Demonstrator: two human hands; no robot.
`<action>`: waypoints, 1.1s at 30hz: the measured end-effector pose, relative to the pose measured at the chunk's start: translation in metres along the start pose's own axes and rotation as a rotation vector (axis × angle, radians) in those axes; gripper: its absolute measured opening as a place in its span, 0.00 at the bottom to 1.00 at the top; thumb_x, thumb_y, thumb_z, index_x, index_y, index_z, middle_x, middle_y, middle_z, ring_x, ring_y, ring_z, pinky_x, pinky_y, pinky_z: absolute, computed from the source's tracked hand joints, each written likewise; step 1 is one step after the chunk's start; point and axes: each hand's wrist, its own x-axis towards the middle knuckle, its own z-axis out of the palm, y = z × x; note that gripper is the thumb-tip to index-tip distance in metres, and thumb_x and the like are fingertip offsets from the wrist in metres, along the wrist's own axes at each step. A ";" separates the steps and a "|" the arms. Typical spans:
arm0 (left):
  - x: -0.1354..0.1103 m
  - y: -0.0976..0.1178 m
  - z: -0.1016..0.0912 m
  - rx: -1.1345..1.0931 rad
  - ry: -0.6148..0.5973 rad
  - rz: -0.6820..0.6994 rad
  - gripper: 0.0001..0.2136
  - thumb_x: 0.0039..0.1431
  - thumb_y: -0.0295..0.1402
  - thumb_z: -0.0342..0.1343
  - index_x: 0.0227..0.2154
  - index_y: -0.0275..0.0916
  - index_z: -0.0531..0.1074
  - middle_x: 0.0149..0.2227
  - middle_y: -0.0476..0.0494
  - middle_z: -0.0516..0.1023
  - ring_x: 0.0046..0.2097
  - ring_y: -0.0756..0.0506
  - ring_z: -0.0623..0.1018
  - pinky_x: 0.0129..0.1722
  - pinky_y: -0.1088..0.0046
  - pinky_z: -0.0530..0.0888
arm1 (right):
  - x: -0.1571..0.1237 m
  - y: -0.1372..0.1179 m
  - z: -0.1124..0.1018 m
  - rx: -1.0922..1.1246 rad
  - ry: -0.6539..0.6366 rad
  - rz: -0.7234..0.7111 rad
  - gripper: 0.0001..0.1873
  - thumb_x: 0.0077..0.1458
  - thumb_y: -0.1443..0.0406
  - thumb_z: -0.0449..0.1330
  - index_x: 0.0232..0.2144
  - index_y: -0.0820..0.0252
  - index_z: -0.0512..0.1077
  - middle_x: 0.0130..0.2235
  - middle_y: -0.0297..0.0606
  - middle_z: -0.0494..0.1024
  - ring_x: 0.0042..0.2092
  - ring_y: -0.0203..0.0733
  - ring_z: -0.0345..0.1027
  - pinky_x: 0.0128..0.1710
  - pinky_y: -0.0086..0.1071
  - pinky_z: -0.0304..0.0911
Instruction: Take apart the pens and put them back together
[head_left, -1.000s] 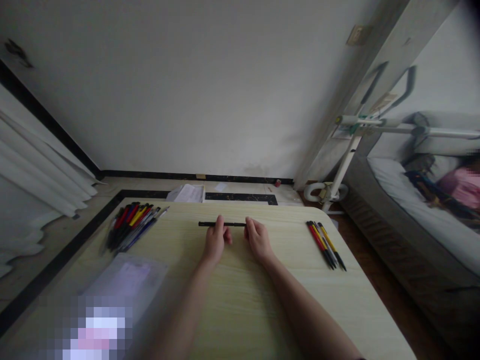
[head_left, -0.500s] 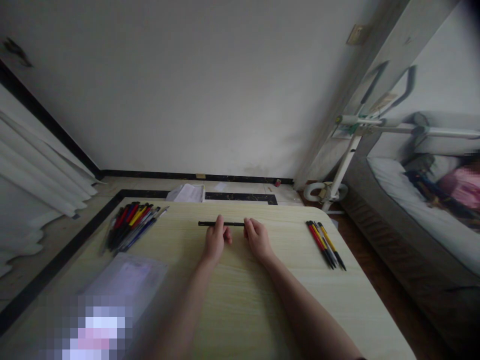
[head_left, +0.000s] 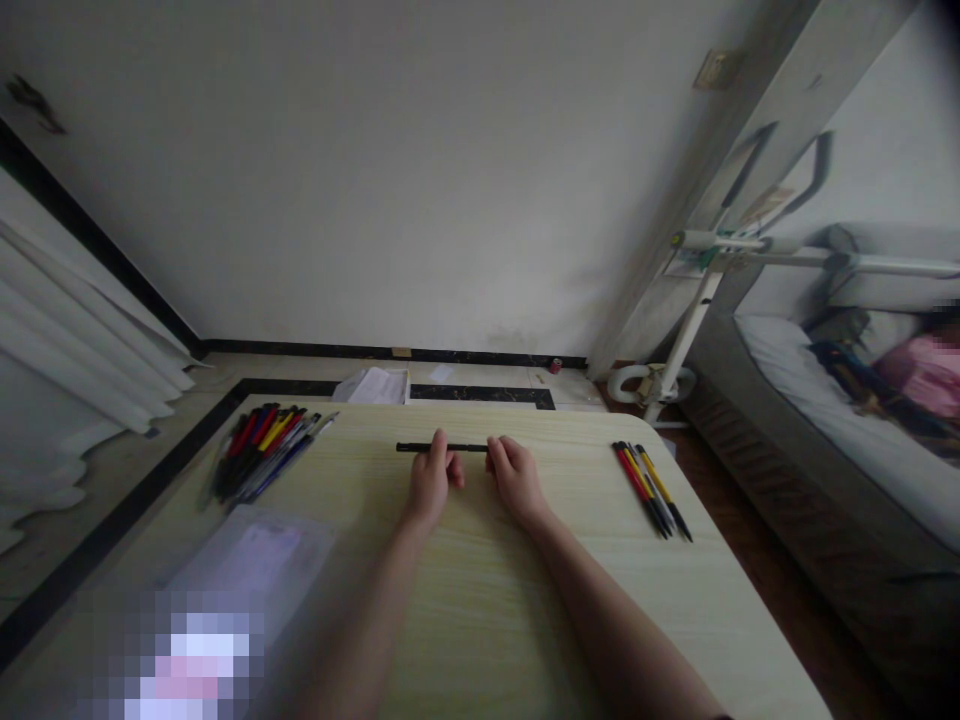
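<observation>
A thin black pen (head_left: 412,447) lies level across the far middle of the pale wooden table (head_left: 480,600). My left hand (head_left: 432,480) is closed round its middle. My right hand (head_left: 514,477) is closed on its right end, so both hands grip the same pen. The pen's left end sticks out past my left hand; its right end is hidden in my right hand.
A heap of several red, yellow, blue and black pens (head_left: 264,448) lies at the far left. A row of several pens (head_left: 651,488) lies at the right. A clear plastic sleeve (head_left: 247,560) lies at the near left. A bed (head_left: 847,440) stands to the right.
My right hand has slid slightly to the left along the pen. My left hand and the pen have stayed where they were.
</observation>
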 end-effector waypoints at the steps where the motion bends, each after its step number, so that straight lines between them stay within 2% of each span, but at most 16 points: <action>1: 0.000 0.000 0.000 0.001 0.001 0.002 0.24 0.55 0.48 0.37 0.11 0.38 0.60 0.12 0.48 0.63 0.17 0.51 0.65 0.21 0.75 0.62 | 0.000 0.000 0.000 -0.001 -0.002 -0.004 0.21 0.56 0.56 0.44 0.17 0.60 0.62 0.18 0.31 0.63 0.23 0.33 0.56 0.24 0.26 0.51; 10: 0.000 0.002 0.000 0.018 0.005 -0.012 0.25 0.54 0.49 0.38 0.10 0.38 0.59 0.12 0.48 0.64 0.16 0.52 0.65 0.20 0.75 0.62 | 0.000 0.001 0.000 0.018 0.007 -0.028 0.19 0.56 0.56 0.45 0.19 0.60 0.63 0.19 0.32 0.65 0.23 0.33 0.58 0.24 0.26 0.52; 20: -0.002 0.006 0.004 -0.004 0.065 -0.010 0.24 0.52 0.50 0.39 0.10 0.39 0.57 0.10 0.48 0.63 0.15 0.51 0.65 0.18 0.75 0.62 | -0.001 0.001 0.000 0.027 0.007 -0.010 0.18 0.55 0.56 0.46 0.21 0.61 0.64 0.20 0.33 0.66 0.24 0.34 0.58 0.23 0.26 0.52; 33: -0.001 0.006 0.003 -0.008 0.022 -0.042 0.25 0.54 0.50 0.37 0.10 0.38 0.59 0.11 0.49 0.63 0.16 0.52 0.64 0.19 0.75 0.61 | 0.001 0.002 0.004 0.097 0.044 0.108 0.23 0.53 0.52 0.45 0.15 0.60 0.60 0.16 0.30 0.61 0.19 0.32 0.54 0.20 0.26 0.50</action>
